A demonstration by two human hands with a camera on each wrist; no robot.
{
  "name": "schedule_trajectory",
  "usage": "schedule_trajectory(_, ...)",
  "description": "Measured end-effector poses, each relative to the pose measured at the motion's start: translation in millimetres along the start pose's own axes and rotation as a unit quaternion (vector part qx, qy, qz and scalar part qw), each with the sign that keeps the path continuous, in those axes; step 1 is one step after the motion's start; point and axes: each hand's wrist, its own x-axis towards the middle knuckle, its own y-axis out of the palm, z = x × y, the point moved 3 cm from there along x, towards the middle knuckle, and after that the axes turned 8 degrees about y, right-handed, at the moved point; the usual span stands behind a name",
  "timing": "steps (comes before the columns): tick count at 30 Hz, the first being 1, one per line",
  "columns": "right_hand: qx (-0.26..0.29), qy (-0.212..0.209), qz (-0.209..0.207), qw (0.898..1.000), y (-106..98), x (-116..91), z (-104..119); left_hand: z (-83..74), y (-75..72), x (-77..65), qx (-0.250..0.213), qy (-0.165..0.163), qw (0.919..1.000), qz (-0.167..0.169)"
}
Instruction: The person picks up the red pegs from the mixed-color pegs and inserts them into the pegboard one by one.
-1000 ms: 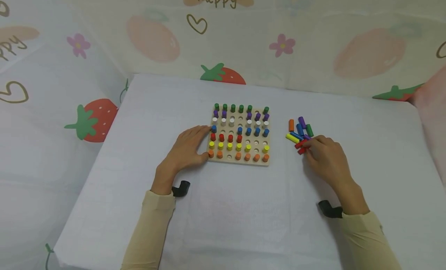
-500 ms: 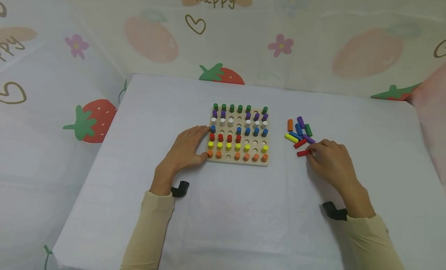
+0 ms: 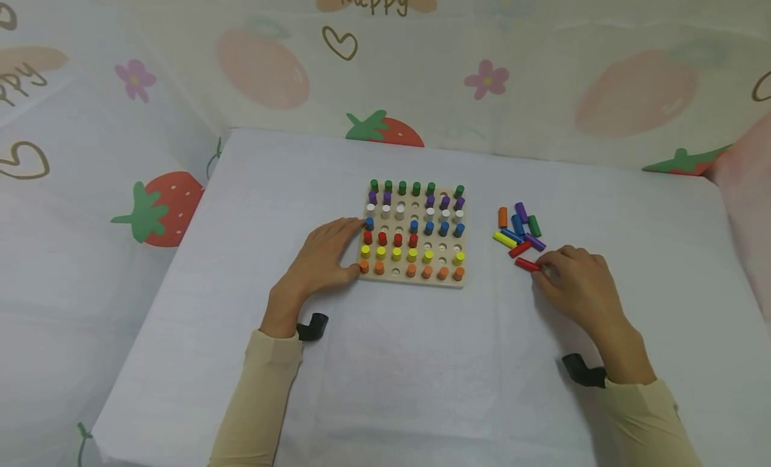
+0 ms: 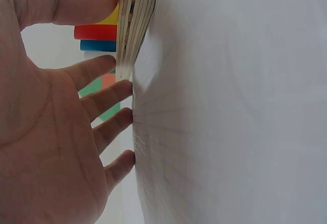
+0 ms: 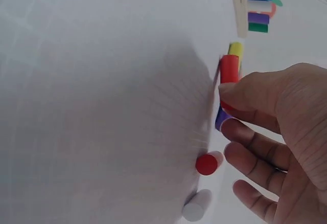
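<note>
A square wooden pegboard [image 3: 355, 279] carries rows of coloured pegs, with several holes bare. My left hand [image 3: 322, 258] rests at its left edge, thumb by the near corner and index fingertip beside the blue peg [image 3: 369, 223]; the left wrist view shows the fingers spread. To the right, my right hand [image 3: 579, 285] pinches a red peg [image 3: 527, 265] by one end between thumb and index finger. The peg lies level, close over the cloth. In the right wrist view the other fingers are loosely bent.
Beyond the right hand lie loose pegs: another red [image 3: 520, 249], yellow [image 3: 504, 239], orange [image 3: 502, 217], green [image 3: 534, 226], blue and purple. The right wrist view adds a red peg [image 5: 207, 164] and a white one [image 5: 193, 211] below the fingers. A printed curtain [image 3: 542, 25] hangs behind.
My right hand has drawn back toward me and slightly right, pulling the red peg apart from the pile and turning it. The left hand and the pegboard have stayed put.
</note>
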Motion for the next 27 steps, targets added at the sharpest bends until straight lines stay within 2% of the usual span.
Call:
schedule_trajectory(7, 0.019, -0.010, -0.019, 1.000, -6, -6, 0, -1.7, -1.4, -0.8, 0.003, 0.001, 1.0000, -0.001)
schedule_trajectory(12, 0.042, -0.034, -0.044, 0.998, -10, -8, 1, -3.0, -1.8, -0.2, 0.004, 0.001, 1.0000, -0.001)
schedule_trajectory(24, 0.066, -0.067, -0.071, 0.993, -7, -3, 14, -2.8, -2.2, 1.7, -0.005, -0.003, 1.0000, 0.000)
schedule_trajectory(27, 0.068, -0.067, -0.067, 0.993, -5, -1, 18, -2.4, -2.6, 0.6, -0.006, -0.004, 1.0000, 0.001)
